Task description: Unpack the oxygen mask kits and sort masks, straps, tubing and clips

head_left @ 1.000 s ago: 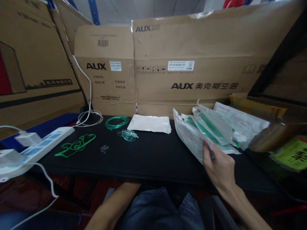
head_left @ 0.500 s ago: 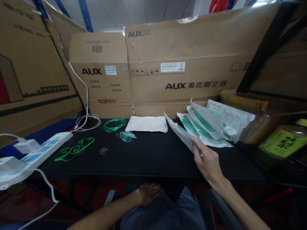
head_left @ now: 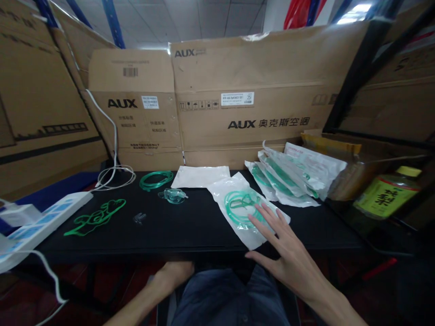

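Note:
My right hand [head_left: 280,242] lies with fingers spread over the right side of a clear-and-white pouch [head_left: 220,192], fingertips at its surface. Coiled green tubing [head_left: 234,217] shows through the film. My left hand [head_left: 176,274] is low at the table's front edge, its fingers hidden. Behind the pouch, partly overlapped by it, is a flat white packet [head_left: 195,175]. Left of these lie a clear green mask [head_left: 174,195], a coil of green tubing [head_left: 154,181], a flat green strap [head_left: 98,218] and small clear pieces [head_left: 139,218].
Several more pouches with green contents [head_left: 288,174] are piled at the right, beside an open cardboard box [head_left: 346,167]. A yellow-capped bottle [head_left: 387,194] stands further right. On the left is a power strip [head_left: 50,217] with a white cable [head_left: 115,136]. Cardboard panels [head_left: 210,117] wall the back.
The pouch, held tilted up in my right hand before, now lies flat on the table. My right hand has spread open over it. My left hand has shifted left toward the table edge.

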{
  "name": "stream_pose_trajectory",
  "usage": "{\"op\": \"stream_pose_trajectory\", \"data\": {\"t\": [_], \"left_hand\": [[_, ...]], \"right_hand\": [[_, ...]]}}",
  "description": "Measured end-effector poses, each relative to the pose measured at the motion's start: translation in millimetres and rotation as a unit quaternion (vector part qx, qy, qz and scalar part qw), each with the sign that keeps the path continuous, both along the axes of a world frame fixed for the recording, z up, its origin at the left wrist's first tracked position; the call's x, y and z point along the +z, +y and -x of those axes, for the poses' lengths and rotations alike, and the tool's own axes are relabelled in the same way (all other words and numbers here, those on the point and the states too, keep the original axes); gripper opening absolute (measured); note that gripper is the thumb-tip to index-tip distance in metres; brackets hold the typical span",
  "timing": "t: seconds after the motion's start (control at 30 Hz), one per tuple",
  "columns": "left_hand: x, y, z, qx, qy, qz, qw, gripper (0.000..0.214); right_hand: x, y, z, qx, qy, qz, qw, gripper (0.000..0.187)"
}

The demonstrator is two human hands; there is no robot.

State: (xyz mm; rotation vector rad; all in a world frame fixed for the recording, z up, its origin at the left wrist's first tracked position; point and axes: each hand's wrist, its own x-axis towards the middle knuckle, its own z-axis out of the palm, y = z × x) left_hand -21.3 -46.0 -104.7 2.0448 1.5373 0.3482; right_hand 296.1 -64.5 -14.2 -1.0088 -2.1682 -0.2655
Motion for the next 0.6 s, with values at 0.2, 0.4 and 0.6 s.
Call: {"op": "stream_pose_trajectory", "data": {"t": [0.2,0.4,0.6], "left_hand": [[60.2,-46,-38,0.029,-0.045,0.127,0.99,0.066],[117.1,14,-44,0.103,-0.198,0.02,0.974,0.06],[109.5,79,-68,0.092,-0.278,0.13,0.947,0.051]], "right_hand": [[10.6,-27,-27,-0.144,0.277,0.145,0.939,0.031],[8.4,-7,-26,-0.073,0.407,0.502,0.76,0.054],[4.7,2,-18,-0.048,0.499,0.45,0.739,0.089]]}}
